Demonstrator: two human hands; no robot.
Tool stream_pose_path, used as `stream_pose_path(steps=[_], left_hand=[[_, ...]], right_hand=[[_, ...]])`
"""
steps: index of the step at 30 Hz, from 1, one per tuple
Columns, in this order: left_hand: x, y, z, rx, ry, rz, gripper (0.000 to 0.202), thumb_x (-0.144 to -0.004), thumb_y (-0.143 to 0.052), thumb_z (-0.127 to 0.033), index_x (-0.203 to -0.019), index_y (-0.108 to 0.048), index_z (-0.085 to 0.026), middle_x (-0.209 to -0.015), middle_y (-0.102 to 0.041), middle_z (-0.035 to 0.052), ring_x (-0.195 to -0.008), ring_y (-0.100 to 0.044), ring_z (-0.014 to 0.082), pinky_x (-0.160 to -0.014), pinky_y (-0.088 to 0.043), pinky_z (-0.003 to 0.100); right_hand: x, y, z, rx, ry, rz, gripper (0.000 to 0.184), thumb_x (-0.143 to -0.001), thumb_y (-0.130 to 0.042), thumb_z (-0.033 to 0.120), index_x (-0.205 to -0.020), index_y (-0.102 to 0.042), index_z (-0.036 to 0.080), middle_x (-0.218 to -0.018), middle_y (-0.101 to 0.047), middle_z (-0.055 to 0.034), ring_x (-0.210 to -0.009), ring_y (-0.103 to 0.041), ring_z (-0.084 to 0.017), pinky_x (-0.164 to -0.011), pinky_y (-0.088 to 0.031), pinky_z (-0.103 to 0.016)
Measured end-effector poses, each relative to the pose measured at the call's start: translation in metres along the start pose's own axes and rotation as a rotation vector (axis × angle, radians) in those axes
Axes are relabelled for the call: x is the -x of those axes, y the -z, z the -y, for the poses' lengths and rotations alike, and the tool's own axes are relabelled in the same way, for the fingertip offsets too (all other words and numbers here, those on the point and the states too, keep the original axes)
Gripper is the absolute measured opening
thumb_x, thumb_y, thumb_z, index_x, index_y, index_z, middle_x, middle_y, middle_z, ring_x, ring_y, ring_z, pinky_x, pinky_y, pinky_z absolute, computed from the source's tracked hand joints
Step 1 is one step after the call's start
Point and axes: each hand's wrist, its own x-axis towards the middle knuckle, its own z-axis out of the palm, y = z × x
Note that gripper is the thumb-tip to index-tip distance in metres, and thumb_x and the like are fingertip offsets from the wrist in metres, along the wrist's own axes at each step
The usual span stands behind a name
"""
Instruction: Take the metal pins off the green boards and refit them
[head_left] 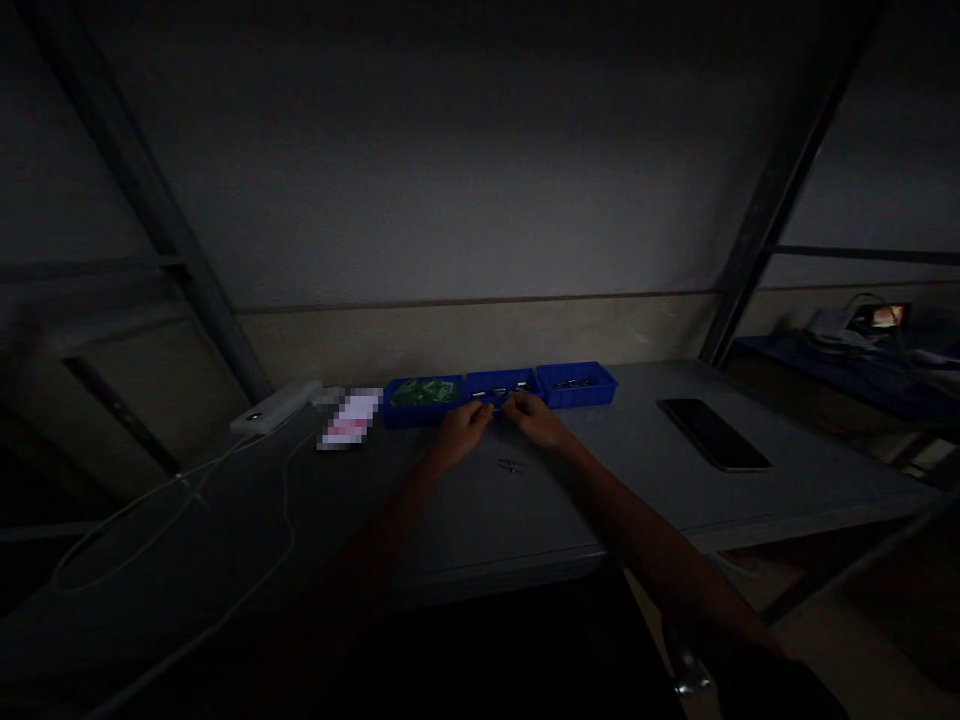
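My left hand [463, 432] and my right hand [534, 420] are close together at the front edge of the middle blue bin [480, 381]. Their fingertips are pinched, and whatever lies between them is too small and dark to name. Small shiny metal parts [501, 391] lie in that middle bin. On the table just below my hands rest a few thin metal pieces [511, 466]. To the left, another blue bin [409, 416] holds green-looking packets [426, 391]. The right-hand blue bin [577, 397] contains small dark parts [574, 384].
A dark phone [712, 434] lies on the grey table [465, 530] at the right. At the left are a blurred-out lit screen [351, 418], a white power strip [277, 408] and loose white cables [289, 510]. Metal posts [780, 190] frame the table before a wall.
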Motion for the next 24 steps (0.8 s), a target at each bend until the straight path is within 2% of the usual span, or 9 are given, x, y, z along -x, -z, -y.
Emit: stream_pose_path(steps=[5, 12, 16, 19, 22, 24], left_hand=[[-0.001, 0.001, 0.0, -0.018, 0.027, 0.005, 0.029, -0.083, -0.039, -0.035, -0.066, -0.052, -0.017, -0.058, -0.054, -0.0006, -0.057, -0.052, 0.0131, -0.057, -0.038, 0.024], [-0.001, -0.001, 0.001, 0.1, -0.033, -0.045, 0.012, -0.08, -0.047, -0.028, -0.079, -0.052, -0.017, -0.063, -0.057, -0.0013, -0.061, -0.056, 0.0128, -0.06, -0.041, 0.023], [0.001, -0.002, 0.0, 0.06, -0.004, -0.017, 0.017, -0.082, -0.046, -0.031, -0.083, -0.055, -0.016, -0.063, -0.058, -0.0006, -0.06, -0.056, 0.0131, -0.059, -0.041, 0.023], [0.001, -0.002, -0.002, -0.016, 0.013, 0.009, 0.022, -0.084, -0.042, -0.031, -0.077, -0.057, -0.016, -0.065, -0.06, 0.0006, -0.064, -0.057, 0.0139, -0.061, -0.04, 0.024], [0.001, -0.003, -0.001, -0.052, 0.011, 0.026, 0.02, -0.083, -0.042, -0.027, -0.074, -0.056, -0.016, -0.066, -0.06, 0.001, -0.064, -0.057, 0.014, -0.061, -0.039, 0.024], [0.001, -0.003, -0.001, -0.052, 0.003, 0.014, 0.018, -0.082, -0.043, -0.026, -0.074, -0.056, -0.016, -0.066, -0.06, 0.0011, -0.064, -0.056, 0.0139, -0.061, -0.039, 0.024]], right_hand=[[0.001, -0.003, -0.001, -0.05, 0.019, -0.003, 0.027, -0.076, -0.048, 0.044, -0.072, -0.048, 0.018, -0.066, -0.046, 0.0027, -0.063, -0.043, -0.012, -0.06, -0.034, -0.025], [0.0, 0.0, 0.001, 0.061, -0.008, -0.013, 0.034, -0.081, -0.04, 0.046, -0.062, -0.044, 0.018, -0.061, -0.043, 0.0032, -0.06, -0.039, -0.011, -0.057, -0.03, -0.024], [0.0, 0.001, -0.003, 0.06, 0.008, -0.018, 0.031, -0.079, -0.043, 0.044, -0.064, -0.044, 0.018, -0.062, -0.045, 0.0031, -0.06, -0.041, -0.011, -0.058, -0.032, -0.024], [0.0, -0.002, -0.003, 0.059, 0.021, -0.004, 0.027, -0.078, -0.046, 0.041, -0.066, -0.047, 0.017, -0.064, -0.047, 0.0024, -0.062, -0.043, -0.011, -0.061, -0.034, -0.024], [-0.001, 0.0, 0.007, 0.105, 0.011, 0.006, 0.021, -0.078, -0.048, 0.034, -0.069, -0.051, 0.016, -0.065, -0.051, 0.0016, -0.062, -0.045, -0.011, -0.061, -0.035, -0.024], [0.003, 0.01, 0.019, 0.161, 0.004, -0.051, 0.018, -0.078, -0.05, 0.031, -0.072, -0.055, 0.016, -0.065, -0.053, 0.001, -0.061, -0.047, -0.011, -0.06, -0.035, -0.024]])
